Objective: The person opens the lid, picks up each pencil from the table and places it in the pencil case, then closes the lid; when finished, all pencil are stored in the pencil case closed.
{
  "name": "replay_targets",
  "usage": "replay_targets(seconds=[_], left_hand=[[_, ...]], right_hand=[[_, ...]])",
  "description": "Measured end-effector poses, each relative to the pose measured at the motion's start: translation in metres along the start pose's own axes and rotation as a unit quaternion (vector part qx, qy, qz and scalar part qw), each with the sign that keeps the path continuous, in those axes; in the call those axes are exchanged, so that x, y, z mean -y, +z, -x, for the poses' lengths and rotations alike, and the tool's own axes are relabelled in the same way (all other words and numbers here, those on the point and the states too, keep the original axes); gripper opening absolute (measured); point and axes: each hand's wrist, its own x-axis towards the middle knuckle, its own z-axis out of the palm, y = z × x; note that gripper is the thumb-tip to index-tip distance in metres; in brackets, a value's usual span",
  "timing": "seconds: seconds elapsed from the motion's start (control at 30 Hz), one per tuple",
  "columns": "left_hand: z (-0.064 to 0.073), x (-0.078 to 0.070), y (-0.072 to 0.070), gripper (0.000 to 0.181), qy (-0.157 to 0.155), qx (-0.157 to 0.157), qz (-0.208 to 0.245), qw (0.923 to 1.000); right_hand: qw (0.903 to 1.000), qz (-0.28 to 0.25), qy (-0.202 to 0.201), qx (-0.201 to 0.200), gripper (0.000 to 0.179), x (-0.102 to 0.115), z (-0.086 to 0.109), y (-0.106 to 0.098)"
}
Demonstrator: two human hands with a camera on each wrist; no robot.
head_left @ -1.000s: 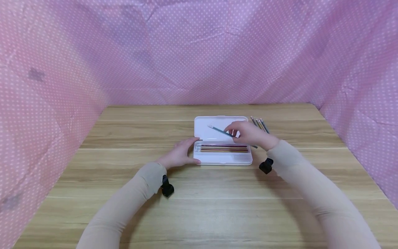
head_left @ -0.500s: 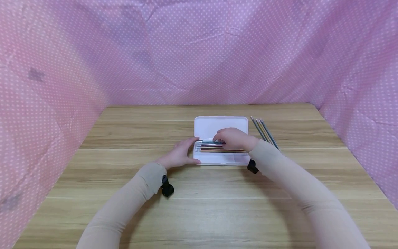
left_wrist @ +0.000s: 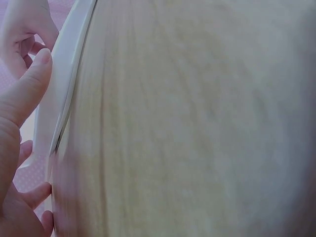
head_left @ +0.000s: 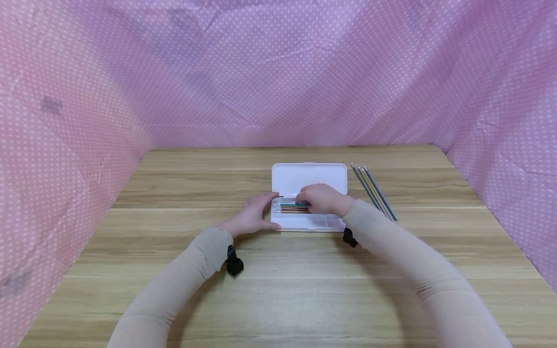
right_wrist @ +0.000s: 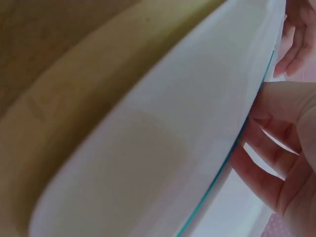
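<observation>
A white pencil case [head_left: 300,223] lies unfolded on the table, its lid [head_left: 309,175] tipped back on the far side. Several pencils [head_left: 290,210] are in its tray, eraser ends to the left. My right hand [head_left: 324,199] reaches down into the tray and pinches a teal pencil [right_wrist: 207,190] between thumb and fingers, lengthwise in the case. The right part of the row is hidden beneath that hand. At the case's left end, my left hand [head_left: 249,215] rests with thumb and forefinger spread to its two corners; the thumb [left_wrist: 37,74] touches the front side.
Several more pencils [head_left: 370,186], blue-grey and yellow, lie slanting on the table [head_left: 278,290] to the right of the case, partly behind the right forearm. A pink dotted cloth [head_left: 278,87] hangs around the table's back and sides.
My right hand has lowered the teal pencil from over the lid into the tray, turning it in line with the other pencils, then shifted slightly nearer. My left hand has stayed put.
</observation>
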Motion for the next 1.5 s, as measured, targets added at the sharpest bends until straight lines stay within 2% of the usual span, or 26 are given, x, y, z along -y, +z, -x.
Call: replay_targets(seconds=[0.2, 0.4, 0.83, 1.07, 1.5], left_hand=[[0.001, 0.000, 0.002, 0.095, -0.005, 0.000, 0.002, 1.0000], [0.001, 0.001, 0.002, 0.094, 0.001, -0.005, 0.000, 1.0000], [0.001, 0.002, 0.004, 0.095, 0.007, -0.006, -0.002, 0.9999], [0.002, 0.000, 0.002, 0.095, 0.004, -0.006, 0.002, 1.0000], [0.002, 0.000, 0.005, 0.096, 0.001, -0.008, -0.005, 1.0000]], right_hand=[[0.9995, 0.009, 0.029, 0.002, 0.028, 0.003, -0.001, 0.002], [0.9991, 0.013, 0.038, -0.012, 0.024, 0.001, -0.001, 0.004], [0.9988, 0.019, 0.028, -0.034, 0.029, -0.001, 0.006, 0.004], [0.9978, 0.025, 0.017, -0.058, 0.029, -0.004, 0.009, 0.006], [0.9943, -0.058, 0.057, -0.069, 0.018, -0.008, 0.013, -0.001]])
